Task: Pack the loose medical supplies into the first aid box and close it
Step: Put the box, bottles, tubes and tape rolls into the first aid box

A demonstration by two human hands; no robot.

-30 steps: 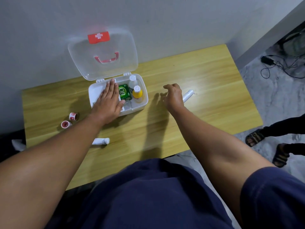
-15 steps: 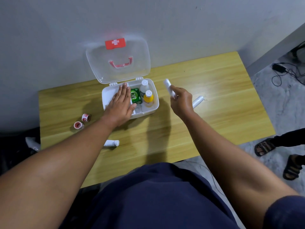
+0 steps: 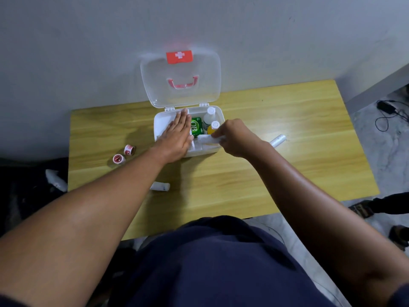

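The white first aid box [image 3: 158, 126] stands open at the table's far edge, its clear lid [image 3: 152, 80] leaning on the wall. Inside are a green packet [image 3: 196, 127], a white bottle [image 3: 209, 117] and a yellow bottle [image 3: 213, 127]. My left hand [image 3: 177, 138] lies flat over the box's left half, fingers together. My right hand [image 3: 234, 138] grips a white bandage roll [image 3: 207, 139] and holds it low over the box's front right part. Loose on the table are another white roll [image 3: 277, 140], a third roll [image 3: 160, 186] and two red-and-white tape rolls [image 3: 129, 150] [image 3: 118, 159].
The yellow wooden table [image 3: 254, 178] stands against a grey wall. A white object [image 3: 56, 179] lies off the table's left edge. A person's sandalled feet [image 3: 363, 209] are at the right, and cables [image 3: 387, 114] lie on the marble floor.
My right hand lifted a white roll off the table and carried it left, down into the open box. My left hand stayed flat on the box.
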